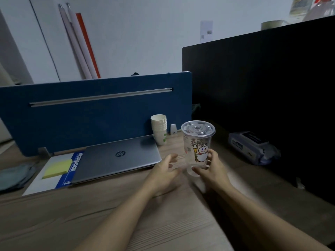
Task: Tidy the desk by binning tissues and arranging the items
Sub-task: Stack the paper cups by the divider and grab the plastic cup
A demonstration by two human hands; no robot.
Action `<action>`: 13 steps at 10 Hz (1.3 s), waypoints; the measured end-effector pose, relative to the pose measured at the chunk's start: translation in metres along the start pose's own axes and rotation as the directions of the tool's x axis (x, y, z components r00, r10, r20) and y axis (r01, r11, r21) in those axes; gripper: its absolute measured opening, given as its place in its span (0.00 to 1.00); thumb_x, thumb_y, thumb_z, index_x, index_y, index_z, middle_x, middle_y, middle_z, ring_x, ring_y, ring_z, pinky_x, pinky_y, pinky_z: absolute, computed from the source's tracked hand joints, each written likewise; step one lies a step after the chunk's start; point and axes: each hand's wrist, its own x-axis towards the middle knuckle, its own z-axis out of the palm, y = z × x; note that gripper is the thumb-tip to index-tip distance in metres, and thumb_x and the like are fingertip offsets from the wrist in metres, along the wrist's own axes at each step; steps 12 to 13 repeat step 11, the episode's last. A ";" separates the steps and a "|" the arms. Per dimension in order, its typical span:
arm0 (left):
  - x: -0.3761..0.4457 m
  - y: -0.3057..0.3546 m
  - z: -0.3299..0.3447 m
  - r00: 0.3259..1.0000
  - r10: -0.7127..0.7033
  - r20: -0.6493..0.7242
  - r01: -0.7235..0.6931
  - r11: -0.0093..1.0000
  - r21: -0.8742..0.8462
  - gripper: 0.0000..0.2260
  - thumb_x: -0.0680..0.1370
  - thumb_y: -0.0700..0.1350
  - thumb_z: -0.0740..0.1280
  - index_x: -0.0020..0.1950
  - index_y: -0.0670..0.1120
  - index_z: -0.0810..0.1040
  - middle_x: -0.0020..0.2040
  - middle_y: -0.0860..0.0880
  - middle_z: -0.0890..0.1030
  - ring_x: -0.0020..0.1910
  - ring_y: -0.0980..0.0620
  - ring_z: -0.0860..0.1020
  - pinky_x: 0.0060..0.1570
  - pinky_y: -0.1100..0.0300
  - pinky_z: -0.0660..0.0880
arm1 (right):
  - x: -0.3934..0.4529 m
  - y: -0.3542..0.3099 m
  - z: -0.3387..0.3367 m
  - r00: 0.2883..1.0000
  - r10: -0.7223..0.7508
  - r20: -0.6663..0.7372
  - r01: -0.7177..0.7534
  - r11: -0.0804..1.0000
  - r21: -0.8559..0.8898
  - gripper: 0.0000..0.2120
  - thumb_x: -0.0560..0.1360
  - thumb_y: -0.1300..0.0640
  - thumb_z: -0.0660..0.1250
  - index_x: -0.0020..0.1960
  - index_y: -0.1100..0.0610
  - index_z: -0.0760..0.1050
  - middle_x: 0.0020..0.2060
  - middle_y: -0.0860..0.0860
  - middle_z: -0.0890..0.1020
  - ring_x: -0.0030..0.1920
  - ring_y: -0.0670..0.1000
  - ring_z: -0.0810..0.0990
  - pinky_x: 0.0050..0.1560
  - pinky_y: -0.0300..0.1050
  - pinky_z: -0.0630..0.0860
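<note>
A clear plastic cup [196, 142] with a lid and a snowman print stands upright on the wooden desk [108, 214]. My right hand [213, 169] curls around its lower right side, fingers on the wall. My left hand [163, 171] hovers just left of the cup, fingers spread, not touching it. A closed grey laptop [117, 156] lies to the left, partly on a blue-and-white notebook [52, 176] that carries a yellow sticky pad [58, 168]. A stack of paper cups [159, 128] stands behind the laptop's right corner. No tissues are visible.
A blue partition [90, 113] closes the back of the desk and a black panel [262, 96] walls the right side. A grey-blue device [253, 147] sits at the right by the black panel. Dark cloth [12, 176] lies at the far left edge.
</note>
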 end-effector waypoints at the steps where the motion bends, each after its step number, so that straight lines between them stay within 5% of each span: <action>1: 0.008 -0.019 -0.014 1.000 -0.002 -0.019 0.003 0.999 0.044 0.24 0.77 0.52 0.68 0.73 0.55 0.68 0.68 0.55 0.75 0.66 0.56 0.74 0.66 0.57 0.70 | 0.023 0.001 0.014 1.000 -0.003 -0.009 0.003 0.999 -0.036 0.35 0.64 0.52 0.79 0.64 0.43 0.64 0.52 0.38 0.77 0.51 0.43 0.80 0.50 0.41 0.77; 3: 0.020 -0.051 -0.041 0.997 -0.004 -0.083 0.019 0.982 0.186 0.21 0.79 0.54 0.66 0.72 0.58 0.69 0.67 0.58 0.74 0.67 0.57 0.71 0.63 0.62 0.67 | 0.073 0.007 0.041 1.000 0.016 0.003 -0.016 0.998 -0.059 0.37 0.65 0.54 0.79 0.68 0.49 0.65 0.54 0.43 0.78 0.46 0.36 0.76 0.45 0.33 0.72; 4: 0.029 -0.060 -0.057 0.995 0.000 -0.103 0.027 0.965 0.260 0.21 0.79 0.52 0.65 0.72 0.57 0.69 0.68 0.52 0.74 0.68 0.55 0.69 0.63 0.63 0.65 | 0.097 0.010 0.051 0.999 0.039 0.006 -0.038 0.996 -0.080 0.38 0.66 0.54 0.79 0.69 0.50 0.63 0.58 0.45 0.79 0.46 0.40 0.77 0.49 0.40 0.74; 6: 0.051 -0.075 -0.081 0.994 -0.015 -0.111 0.052 0.941 0.335 0.21 0.80 0.50 0.64 0.73 0.55 0.68 0.71 0.53 0.72 0.72 0.54 0.65 0.70 0.56 0.64 | 0.140 0.016 0.075 0.999 0.036 -0.016 -0.038 0.996 -0.086 0.38 0.66 0.56 0.79 0.70 0.52 0.64 0.59 0.49 0.80 0.42 0.35 0.75 0.44 0.36 0.72; 8: 0.067 -0.087 -0.087 0.993 0.014 -0.119 0.041 0.893 0.449 0.21 0.80 0.51 0.64 0.73 0.54 0.68 0.70 0.54 0.74 0.71 0.52 0.66 0.70 0.49 0.63 | 0.166 0.018 0.096 0.999 0.050 -0.013 -0.051 0.992 -0.111 0.37 0.67 0.56 0.78 0.71 0.55 0.63 0.63 0.56 0.77 0.58 0.54 0.78 0.59 0.54 0.77; 13: 0.069 -0.092 -0.090 0.992 0.002 -0.128 0.057 0.887 0.458 0.21 0.80 0.54 0.62 0.73 0.56 0.67 0.71 0.56 0.73 0.71 0.53 0.66 0.70 0.49 0.60 | 0.171 0.014 0.100 0.996 0.092 -0.012 -0.092 0.986 -0.140 0.38 0.67 0.56 0.78 0.70 0.58 0.63 0.61 0.56 0.78 0.57 0.54 0.78 0.58 0.53 0.76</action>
